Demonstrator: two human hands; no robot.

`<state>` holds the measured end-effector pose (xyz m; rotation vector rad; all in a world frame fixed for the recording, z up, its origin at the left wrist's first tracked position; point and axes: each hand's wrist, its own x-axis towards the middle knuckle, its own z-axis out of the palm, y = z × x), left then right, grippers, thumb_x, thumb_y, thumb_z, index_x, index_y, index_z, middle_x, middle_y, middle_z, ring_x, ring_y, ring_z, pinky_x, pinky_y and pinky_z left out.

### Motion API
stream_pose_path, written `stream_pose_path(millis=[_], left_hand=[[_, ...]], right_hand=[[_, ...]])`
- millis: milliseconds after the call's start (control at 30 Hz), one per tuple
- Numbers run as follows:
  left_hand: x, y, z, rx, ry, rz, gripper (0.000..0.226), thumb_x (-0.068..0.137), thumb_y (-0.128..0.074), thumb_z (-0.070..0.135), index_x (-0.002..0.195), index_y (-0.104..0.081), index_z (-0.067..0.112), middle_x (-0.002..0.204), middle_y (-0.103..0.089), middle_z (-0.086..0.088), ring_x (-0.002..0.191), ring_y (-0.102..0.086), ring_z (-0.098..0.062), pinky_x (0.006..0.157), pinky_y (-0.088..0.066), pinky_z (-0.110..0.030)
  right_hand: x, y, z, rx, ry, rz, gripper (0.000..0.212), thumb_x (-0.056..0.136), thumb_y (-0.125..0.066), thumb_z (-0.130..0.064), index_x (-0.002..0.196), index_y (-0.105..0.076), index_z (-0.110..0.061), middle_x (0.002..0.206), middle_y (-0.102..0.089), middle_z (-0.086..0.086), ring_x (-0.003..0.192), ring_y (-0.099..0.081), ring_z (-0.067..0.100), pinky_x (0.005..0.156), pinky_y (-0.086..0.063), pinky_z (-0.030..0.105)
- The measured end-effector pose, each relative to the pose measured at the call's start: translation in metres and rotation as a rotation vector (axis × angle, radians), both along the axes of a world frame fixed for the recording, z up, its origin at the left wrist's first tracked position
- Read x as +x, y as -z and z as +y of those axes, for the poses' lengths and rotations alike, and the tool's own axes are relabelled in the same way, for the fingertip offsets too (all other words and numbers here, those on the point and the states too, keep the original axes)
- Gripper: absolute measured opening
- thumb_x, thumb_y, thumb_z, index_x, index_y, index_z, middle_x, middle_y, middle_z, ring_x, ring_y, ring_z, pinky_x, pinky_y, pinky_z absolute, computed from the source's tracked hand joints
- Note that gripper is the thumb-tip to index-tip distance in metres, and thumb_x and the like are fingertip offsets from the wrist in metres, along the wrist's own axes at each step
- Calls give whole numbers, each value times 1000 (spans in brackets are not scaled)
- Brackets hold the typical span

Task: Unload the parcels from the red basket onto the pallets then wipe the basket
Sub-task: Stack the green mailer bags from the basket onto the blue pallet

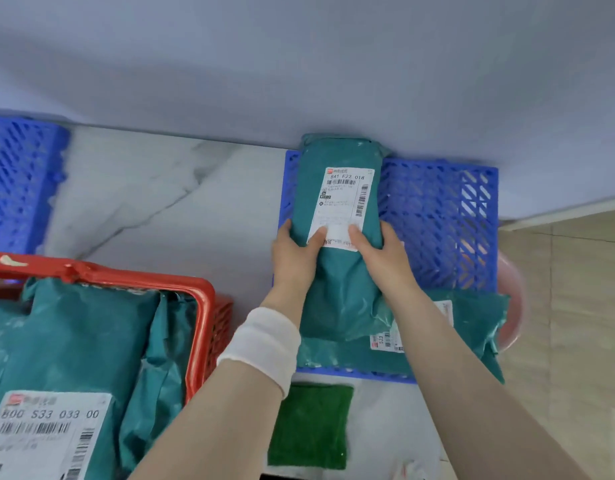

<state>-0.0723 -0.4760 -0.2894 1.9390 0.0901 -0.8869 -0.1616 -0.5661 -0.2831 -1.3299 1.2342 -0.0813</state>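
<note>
Marble-veined floor [160,174]. Soft teal film parcel [337,289] on blue lattice pallet [437,216], long axis toward wall [299,64], label [344,199] up. Gripped mid-length by left hand [295,252] and right hand [380,254]. Red mesh basket [204,306] left of pallet.

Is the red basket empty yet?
No, at least two teal parcels lie inside the red basket, one with its label facing up.

The basket [203,320] runs off the left and bottom edges. A lower parcel [479,315] lies partly hidden under the upper parcel [337,157]. The label's [344,202] small print is unreadable.
</note>
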Motion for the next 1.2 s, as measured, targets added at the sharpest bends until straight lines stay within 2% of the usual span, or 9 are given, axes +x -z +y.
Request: stream_pose_path(millis=[133, 233, 400, 500, 667, 867, 967, 1200], left_hand=[[2, 28, -6, 83, -6, -8, 62, 85, -63, 27, 138, -36, 10, 134, -49, -4, 121, -48, -19, 102, -38, -28], [3, 39, -7, 150, 34, -1, 64, 86, -61, 27, 141, -32, 10, 141, -44, -8, 130, -41, -24, 110, -33, -39], [6, 30, -12, 185, 69, -26, 63, 86, -59, 24, 142, -32, 10, 142, -44, -8, 131, -41, -25, 109, -34, -42], [4, 10, -10, 208, 122, -84, 60, 86, -60, 24, 139, -36, 11, 139, -47, -8, 128, -44, -27, 106, -37, -44], [-15, -52, 10, 279, 276, -264, 50, 87, -58, 23, 133, -43, 12, 137, -47, -9, 126, -44, -27, 105, -36, -45], [-36, -132, 59, 325, 455, -451, 48, 88, -55, 20, 133, -42, 14, 135, -49, -9, 124, -44, -27, 104, -33, -38], [-36, -162, 86, 323, 578, -573, 48, 88, -54, 21, 134, -40, 17, 136, -48, -7, 125, -42, -26, 102, -30, -35], [-3, -207, 169, 319, 706, -733, 47, 87, -54, 22, 132, -43, 20, 132, -50, -6, 123, -42, -27, 101, -27, -35]], right_hand=[[9, 26, 0, -49, -21, 52, 45, 85, -59, -37, 125, -47, -21, 115, -61, -5, 106, -58, 16, 93, -47, 36], [10, 37, 4, -95, -74, 120, 50, 86, -57, -39, 130, -42, -21, 122, -57, 1, 112, -53, 21, 97, -43, 39], [9, 31, 1, -92, -129, 177, 65, 83, -56, -47, 139, -33, -23, 133, -49, 5, 123, -46, 22, 103, -39, 42], [4, 10, 2, -167, -115, 241, 73, 83, -58, -48, 143, -27, -19, 142, -38, 9, 131, -37, 21, 106, -32, 36], [-15, -49, 20, -394, -253, 343, 61, 87, -55, -39, 138, -35, -13, 139, -41, 12, 130, -35, 28, 106, -31, 41], [-39, -126, 67, -584, -405, 468, 52, 88, -53, -35, 135, -40, -16, 134, -46, 12, 124, -38, 32, 100, -34, 43], [-43, -154, 97, -639, -425, 488, 52, 88, -54, -34, 135, -40, -17, 132, -47, 11, 124, -38, 32, 101, -34, 43], [-25, -196, 187, -700, -385, 531, 54, 89, -52, -35, 137, -36, -16, 136, -44, 10, 127, -36, 30, 102, -32, 43]])
